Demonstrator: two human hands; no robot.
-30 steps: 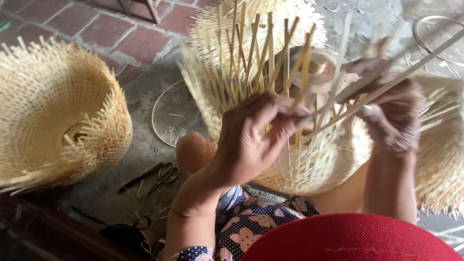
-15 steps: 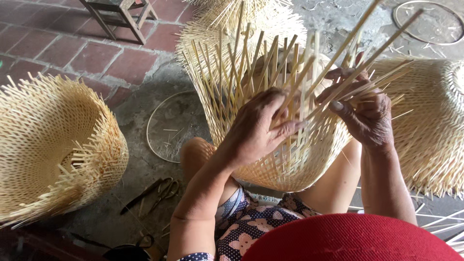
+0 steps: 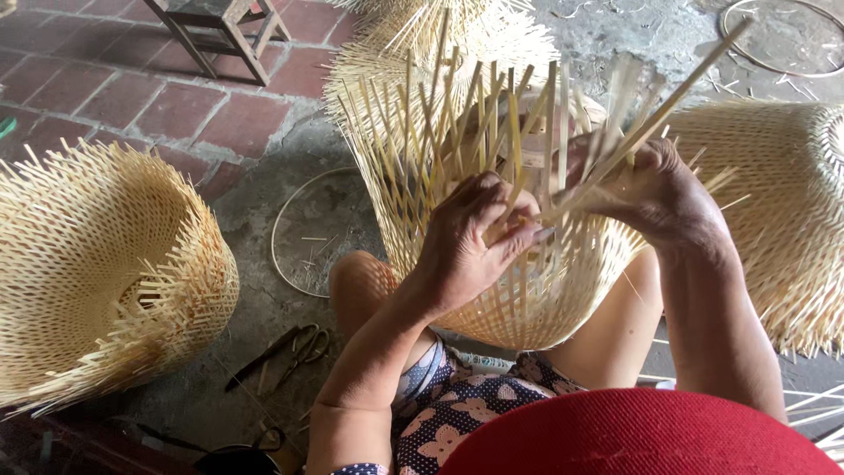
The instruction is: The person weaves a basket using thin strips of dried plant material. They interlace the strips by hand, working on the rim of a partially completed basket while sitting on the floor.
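Note:
A half-woven pale bamboo basket (image 3: 527,299) rests between my knees, its loose strips (image 3: 457,114) standing up from the rim. My left hand (image 3: 470,242) pinches some of those strips at the near side of the rim. My right hand (image 3: 655,189) grips a bundle of strips (image 3: 677,88) slanting up to the right. The two hands almost touch over the weave.
A finished woven basket (image 3: 97,273) lies on its side at left, another (image 3: 774,211) at right, more behind. A thin hoop (image 3: 303,233) and scissors (image 3: 294,347) lie on the ground. A wooden stool (image 3: 224,31) stands on red bricks. A red hat brim (image 3: 633,435) fills the bottom.
The view has tipped down and the basket sits lower in frame. Both hands have moved closer together on the rim, the right one pulling its strips toward the left hand.

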